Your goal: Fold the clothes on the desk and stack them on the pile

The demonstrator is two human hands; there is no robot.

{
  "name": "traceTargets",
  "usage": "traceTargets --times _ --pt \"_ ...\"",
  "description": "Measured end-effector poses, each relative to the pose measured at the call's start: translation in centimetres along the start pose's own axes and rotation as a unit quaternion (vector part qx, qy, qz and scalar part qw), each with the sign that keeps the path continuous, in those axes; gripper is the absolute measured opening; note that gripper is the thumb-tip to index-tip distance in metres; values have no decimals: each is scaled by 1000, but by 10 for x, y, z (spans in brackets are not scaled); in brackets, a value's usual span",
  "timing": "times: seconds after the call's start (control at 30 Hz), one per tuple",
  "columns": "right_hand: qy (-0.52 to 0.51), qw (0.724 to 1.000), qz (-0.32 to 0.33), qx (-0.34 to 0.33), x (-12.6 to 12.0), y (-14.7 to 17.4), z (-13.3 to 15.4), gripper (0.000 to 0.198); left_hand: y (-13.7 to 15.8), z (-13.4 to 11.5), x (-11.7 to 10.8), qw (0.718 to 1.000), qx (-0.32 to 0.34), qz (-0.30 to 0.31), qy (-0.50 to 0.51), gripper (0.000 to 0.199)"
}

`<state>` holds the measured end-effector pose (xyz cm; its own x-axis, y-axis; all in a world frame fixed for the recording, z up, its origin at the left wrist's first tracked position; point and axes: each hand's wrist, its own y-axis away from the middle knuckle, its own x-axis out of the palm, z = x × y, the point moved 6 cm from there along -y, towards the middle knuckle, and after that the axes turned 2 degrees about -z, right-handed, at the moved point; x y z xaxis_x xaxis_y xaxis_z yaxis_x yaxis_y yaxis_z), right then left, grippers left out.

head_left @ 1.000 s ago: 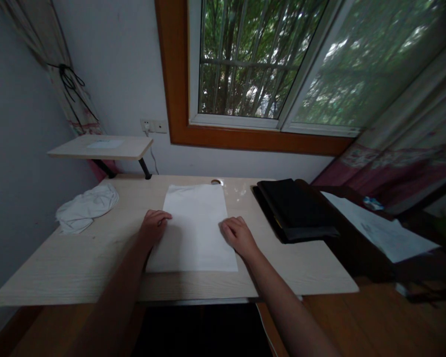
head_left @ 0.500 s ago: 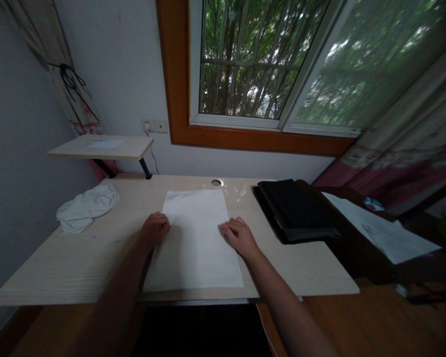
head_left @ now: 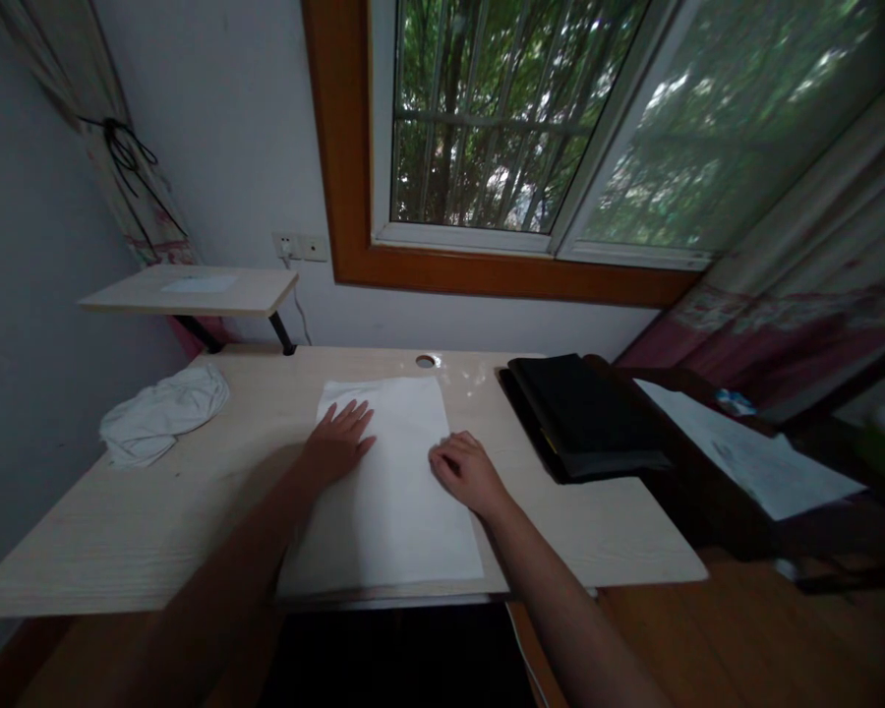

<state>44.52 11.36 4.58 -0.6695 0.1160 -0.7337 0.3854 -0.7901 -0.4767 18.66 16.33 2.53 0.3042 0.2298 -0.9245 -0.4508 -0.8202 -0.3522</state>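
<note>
A flat white rectangular cloth (head_left: 394, 511) lies on the pale wooden desk (head_left: 597, 531) in front of me. My left hand (head_left: 337, 444) rests palm down on the cloth's upper left part, its fingers spread and holding nothing. At the right edge, my right hand (head_left: 472, 472) is curled, thumb and forefinger together over the cloth's border. Its fingertips are partly hidden, but they appear to pinch that edge. A crumpled white cloth (head_left: 166, 413) sits at the desk's far left, apart from both hands.
A black folder (head_left: 582, 408) lies at the desk's right side. Beyond it, a white sheet (head_left: 744, 447) rests on a dark surface. A small raised shelf (head_left: 258, 290) stands at the back left. Near the back edge is a round cable hole (head_left: 426, 362).
My left hand has left the cloth's left edge, moved inward and up, and opened flat on the cloth. My right hand stays at the right edge. The view has shifted slightly.
</note>
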Motion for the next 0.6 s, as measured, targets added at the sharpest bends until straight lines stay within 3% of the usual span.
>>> traceTargets --times 0.23,0.37,0.5,0.6 --pt "33 999 18 14 7 2 -6 14 -30 46 20 994 -107 21 -22 59" --pt "87 996 18 25 7 -7 -3 11 -32 52 23 992 -125 3 -25 58" --pt "112 994 10 4 17 -42 8 22 -31 49 25 992 -127 4 -22 60" --pt "85 996 10 -16 43 -79 16 36 -32 47 23 992 -127 11 -24 60"
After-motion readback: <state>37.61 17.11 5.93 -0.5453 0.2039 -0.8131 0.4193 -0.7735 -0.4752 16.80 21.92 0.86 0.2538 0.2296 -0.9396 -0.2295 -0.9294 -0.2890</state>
